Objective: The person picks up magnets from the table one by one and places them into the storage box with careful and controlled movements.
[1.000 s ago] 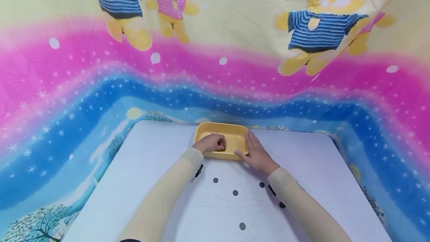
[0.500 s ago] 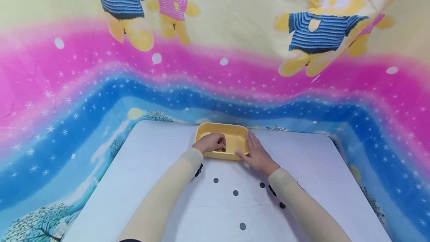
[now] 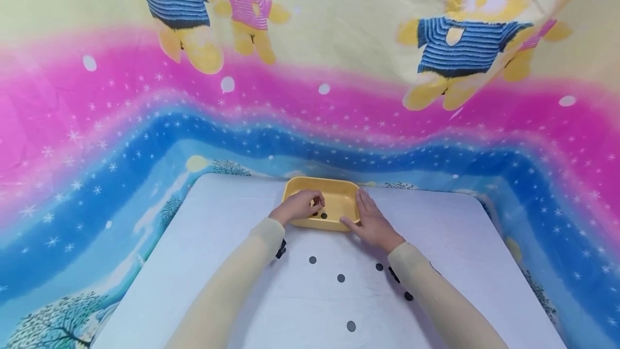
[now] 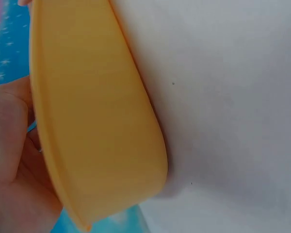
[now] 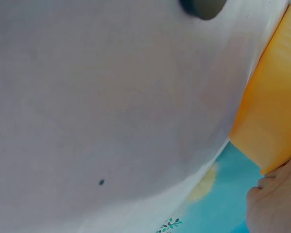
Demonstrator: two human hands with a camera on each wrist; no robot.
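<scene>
Overhanging yellow tray [image 3: 340,201], frame ctr: L hand [image 3: 299,207], fingers curled; can't tell if holding anything.
R hand [image 3: 374,226]: fingers straight along tray's R end, thumb at near rim.
Tray: 2 dark discs [image 3: 324,216] by L hand.

There are two hands [image 3: 373,225], one yellow box [image 3: 319,224] and one table [image 3: 470,246]. Five dark discs [image 3: 341,278] lie nearer, two inside the box.
</scene>
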